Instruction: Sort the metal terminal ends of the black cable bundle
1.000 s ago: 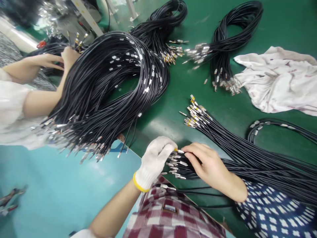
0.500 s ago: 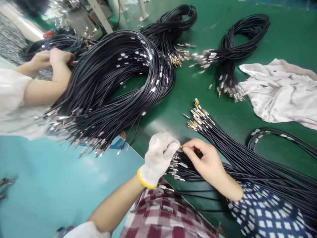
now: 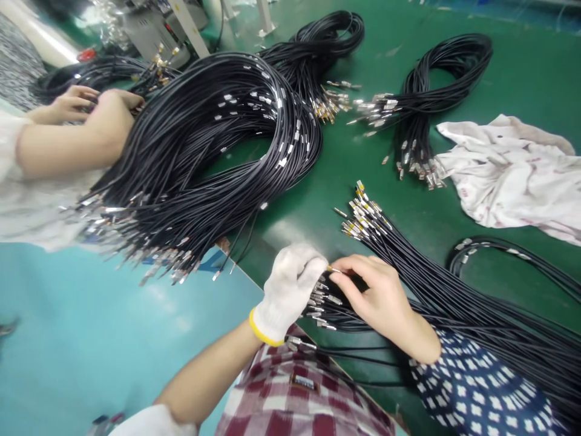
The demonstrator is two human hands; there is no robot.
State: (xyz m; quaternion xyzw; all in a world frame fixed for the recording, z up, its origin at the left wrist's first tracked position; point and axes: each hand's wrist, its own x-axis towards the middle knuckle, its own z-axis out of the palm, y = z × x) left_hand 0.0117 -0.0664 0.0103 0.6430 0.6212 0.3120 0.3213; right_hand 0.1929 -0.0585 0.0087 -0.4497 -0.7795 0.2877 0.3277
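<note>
My left hand [image 3: 290,290], in a white knit glove with a yellow cuff, is closed in a pinch at a small gold-and-silver cable connector [image 3: 334,269]. My bare right hand [image 3: 381,303] pinches the same connector from the right with thumb and forefinger. Just below the fingers lies a cluster of black cables with silver metal ends [image 3: 324,306]. Behind my right hand stretches a larger bundle of black cables [image 3: 436,272], its metal tips pointing up and left. The gloved fingers hide the connector's left end.
A big looped cable bundle [image 3: 290,139] overhangs the green table's left edge. Beyond it lie two more coiled bundles, one at the back right [image 3: 454,72]. A crumpled white cloth [image 3: 508,175] sits on the right. At upper left, a co-worker's hands [image 3: 97,112] handle cables.
My right fingers have shifted slightly, and more of the connector shows between my hands. The co-worker's hands have moved a little and their fingers are spread more.
</note>
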